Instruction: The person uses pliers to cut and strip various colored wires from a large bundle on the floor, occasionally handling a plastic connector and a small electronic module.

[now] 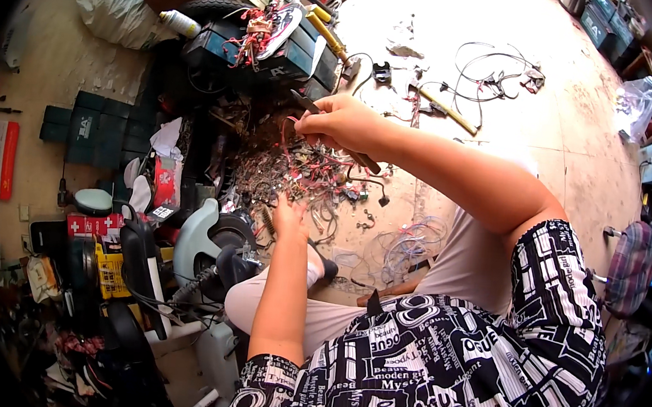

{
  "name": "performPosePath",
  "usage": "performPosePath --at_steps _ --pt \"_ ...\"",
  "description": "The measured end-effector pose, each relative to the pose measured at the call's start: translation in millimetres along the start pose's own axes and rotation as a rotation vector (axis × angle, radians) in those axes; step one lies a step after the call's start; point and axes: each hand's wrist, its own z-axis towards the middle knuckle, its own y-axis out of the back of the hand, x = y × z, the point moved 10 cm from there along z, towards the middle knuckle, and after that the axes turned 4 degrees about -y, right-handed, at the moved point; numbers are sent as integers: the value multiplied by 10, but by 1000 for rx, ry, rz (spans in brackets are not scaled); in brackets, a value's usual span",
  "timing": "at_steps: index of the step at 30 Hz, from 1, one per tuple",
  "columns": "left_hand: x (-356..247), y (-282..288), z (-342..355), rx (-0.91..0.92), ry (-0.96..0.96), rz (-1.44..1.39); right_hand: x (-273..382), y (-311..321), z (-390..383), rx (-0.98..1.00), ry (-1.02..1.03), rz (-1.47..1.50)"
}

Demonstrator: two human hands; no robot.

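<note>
At the upper left of the frame we see a white sack (116, 13) and a spray can (179, 22); dark batteries (84, 126) sit at left, loose cables (493, 71) at upper right, a yellow box (111, 270) at lower left

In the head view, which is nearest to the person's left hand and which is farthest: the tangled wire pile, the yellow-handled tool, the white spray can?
From the left hand:
1. Tangled wire pile: directly above the hand, which touches its lower edge.
2. Yellow-handled tool: up and to the right, lying on the bare floor.
3. White spray can: far up and to the left, beside the white sack.
</note>
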Motion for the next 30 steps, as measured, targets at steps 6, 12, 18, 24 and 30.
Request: performPosePath --at_steps 6,12,18,24,30 --pt "-507 -1040 -1089 471 -773 297 27 162 -79 -43 -20 -22" --pt "-680 -1619 -1573 630 -1059 447 -75 200 -44 -15 -84 -135" --pt "-495 -1716 -1173 688 -336 -271 15 625 -9 -229 54 -620" --pt "-628 -1661 -959 531 -93 -666 -681 529 -254 49 -332 -731" --pt "-686 -1769 -1207 609 -50 -663 -1138 1008 -200 -413 -255 -51"
